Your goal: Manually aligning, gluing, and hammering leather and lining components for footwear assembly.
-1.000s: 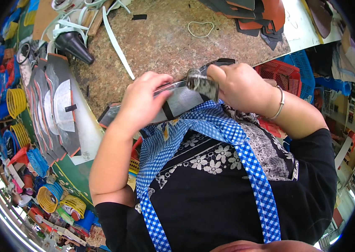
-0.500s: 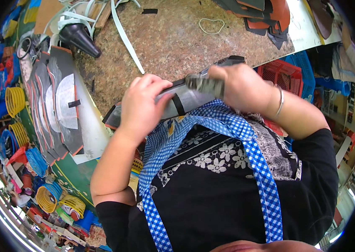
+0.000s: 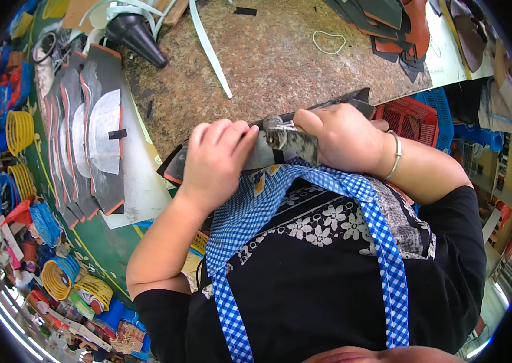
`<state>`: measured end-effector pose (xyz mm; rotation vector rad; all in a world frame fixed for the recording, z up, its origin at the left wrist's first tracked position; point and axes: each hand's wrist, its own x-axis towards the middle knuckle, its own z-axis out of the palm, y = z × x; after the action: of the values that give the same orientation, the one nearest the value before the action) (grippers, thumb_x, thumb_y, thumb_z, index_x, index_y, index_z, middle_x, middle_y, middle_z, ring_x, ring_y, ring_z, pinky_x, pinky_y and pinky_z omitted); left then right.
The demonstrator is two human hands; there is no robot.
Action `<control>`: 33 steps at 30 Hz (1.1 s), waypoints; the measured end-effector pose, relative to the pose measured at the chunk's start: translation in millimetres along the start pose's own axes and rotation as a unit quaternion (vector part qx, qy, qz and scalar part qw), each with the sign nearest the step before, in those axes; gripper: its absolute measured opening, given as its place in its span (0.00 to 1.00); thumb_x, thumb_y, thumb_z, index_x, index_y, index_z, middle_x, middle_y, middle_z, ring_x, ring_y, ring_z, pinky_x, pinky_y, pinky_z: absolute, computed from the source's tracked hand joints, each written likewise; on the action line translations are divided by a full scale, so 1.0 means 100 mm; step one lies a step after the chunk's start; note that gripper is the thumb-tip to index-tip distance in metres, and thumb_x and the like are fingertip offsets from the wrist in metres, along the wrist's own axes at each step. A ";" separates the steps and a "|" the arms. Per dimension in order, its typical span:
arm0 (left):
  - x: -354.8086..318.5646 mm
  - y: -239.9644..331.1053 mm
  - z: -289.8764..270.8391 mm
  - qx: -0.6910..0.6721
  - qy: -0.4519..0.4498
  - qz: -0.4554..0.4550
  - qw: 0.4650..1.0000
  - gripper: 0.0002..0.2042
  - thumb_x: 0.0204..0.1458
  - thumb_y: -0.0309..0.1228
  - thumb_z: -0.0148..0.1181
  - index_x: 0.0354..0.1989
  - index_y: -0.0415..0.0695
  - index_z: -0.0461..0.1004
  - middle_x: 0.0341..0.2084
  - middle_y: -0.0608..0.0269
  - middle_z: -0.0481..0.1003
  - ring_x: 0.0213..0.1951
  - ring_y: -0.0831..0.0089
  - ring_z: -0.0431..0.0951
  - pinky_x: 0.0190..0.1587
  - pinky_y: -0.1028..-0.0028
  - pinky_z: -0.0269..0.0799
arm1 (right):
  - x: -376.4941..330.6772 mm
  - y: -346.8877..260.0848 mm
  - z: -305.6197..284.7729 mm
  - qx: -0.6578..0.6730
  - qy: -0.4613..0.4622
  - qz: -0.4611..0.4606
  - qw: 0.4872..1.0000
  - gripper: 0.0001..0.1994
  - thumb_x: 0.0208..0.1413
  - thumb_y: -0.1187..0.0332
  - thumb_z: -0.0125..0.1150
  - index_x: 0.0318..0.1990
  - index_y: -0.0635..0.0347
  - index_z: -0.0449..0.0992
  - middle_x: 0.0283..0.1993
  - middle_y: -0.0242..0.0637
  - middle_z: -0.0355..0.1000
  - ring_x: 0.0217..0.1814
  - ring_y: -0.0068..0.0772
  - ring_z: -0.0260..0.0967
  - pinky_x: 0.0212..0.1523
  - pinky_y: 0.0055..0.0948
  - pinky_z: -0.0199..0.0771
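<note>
The scene is brightly and evenly lit, with soft light from above; colours read clear and saturated. The speckled tabletop shows no hard glare, and shadows are short and faint, darkest under the hands where they close over a grey leather piece. A bright patch of white glare sits on the pale sheet at the upper right. Fisheye distortion is strong: the tabletop edge bows, and the yellow and blue baskets at the left rim are squeezed and curved. A black vignette rings the frame. The centre is sharp; the rim is softer, with slight colour fringing.
</note>
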<state>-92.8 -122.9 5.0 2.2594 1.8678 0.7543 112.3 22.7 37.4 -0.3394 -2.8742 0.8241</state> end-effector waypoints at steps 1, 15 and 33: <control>-0.03 -0.05 -0.03 -0.034 -0.005 -0.007 0.999 0.13 0.43 0.23 0.63 0.40 0.46 0.78 0.36 0.65 0.74 0.41 0.64 0.75 0.44 0.64 0.67 | 0.06 0.01 -0.03 0.001 -0.001 -0.003 1.000 0.15 0.55 0.60 0.62 0.32 0.62 0.65 0.18 0.46 0.69 0.20 0.52 0.71 0.22 0.44 0.70; -0.18 -0.41 -0.14 -0.084 -0.005 0.011 0.996 0.11 0.41 0.26 0.67 0.36 0.44 0.78 0.36 0.64 0.76 0.39 0.62 0.76 0.44 0.63 0.69 | 0.34 -0.20 0.10 -0.032 -0.067 -0.083 0.994 0.14 0.57 0.60 0.60 0.33 0.61 0.65 0.15 0.43 0.67 0.17 0.48 0.70 0.19 0.42 0.71; -0.38 -0.58 -0.41 -0.019 -0.016 0.036 0.999 0.10 0.39 0.25 0.67 0.33 0.45 0.77 0.34 0.67 0.74 0.39 0.62 0.75 0.44 0.64 0.66 | 0.71 -0.38 0.28 -0.041 -0.069 -0.050 0.996 0.15 0.57 0.58 0.59 0.33 0.61 0.65 0.16 0.44 0.68 0.21 0.51 0.72 0.22 0.45 0.72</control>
<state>-166.7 -154.6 6.3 2.3131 1.7507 0.7534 31.7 -4.9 39.2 -0.1513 -3.0299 0.7408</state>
